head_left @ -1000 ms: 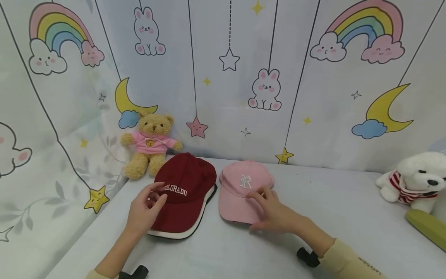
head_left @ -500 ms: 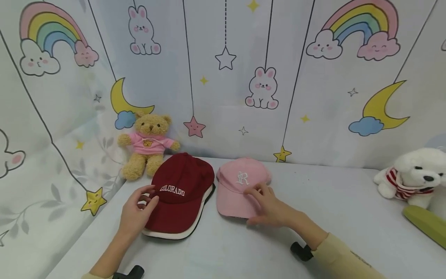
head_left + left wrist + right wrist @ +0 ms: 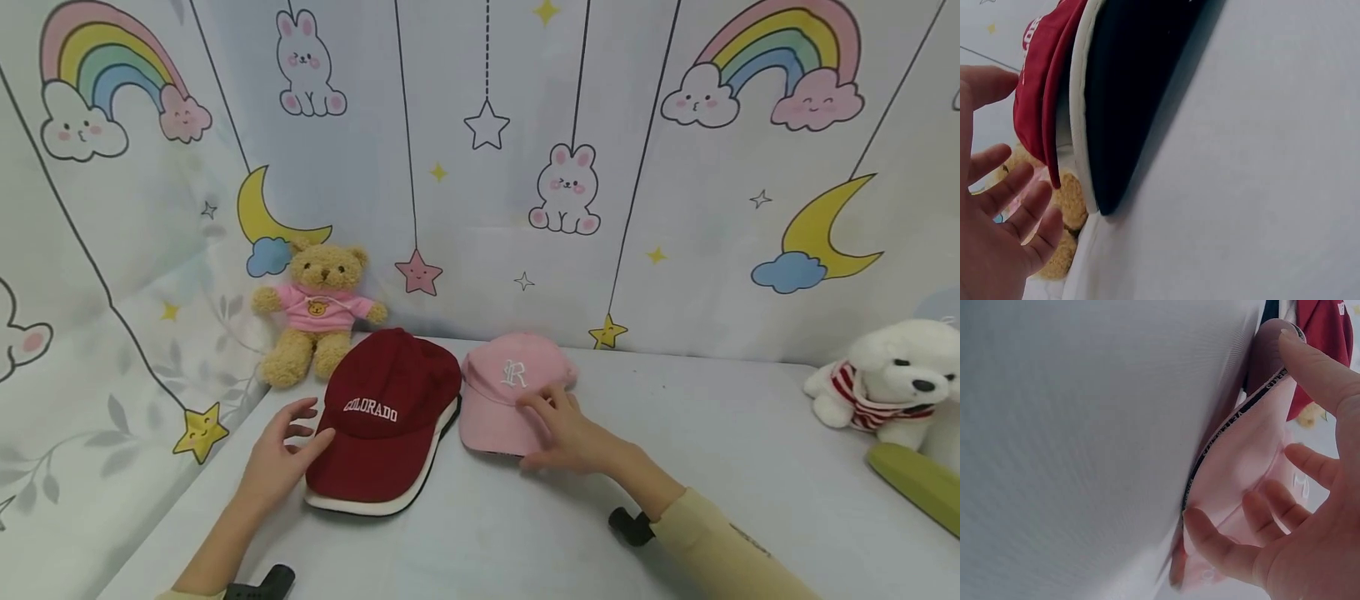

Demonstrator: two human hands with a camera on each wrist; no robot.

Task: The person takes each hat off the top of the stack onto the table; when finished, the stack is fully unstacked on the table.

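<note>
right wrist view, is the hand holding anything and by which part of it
The pink cap, by its brim, in the right hand; how firm the hold is cannot be told.

Soft, even light, faint shadows; wrist views dimmer, perhaps slightly blurred.
</note>
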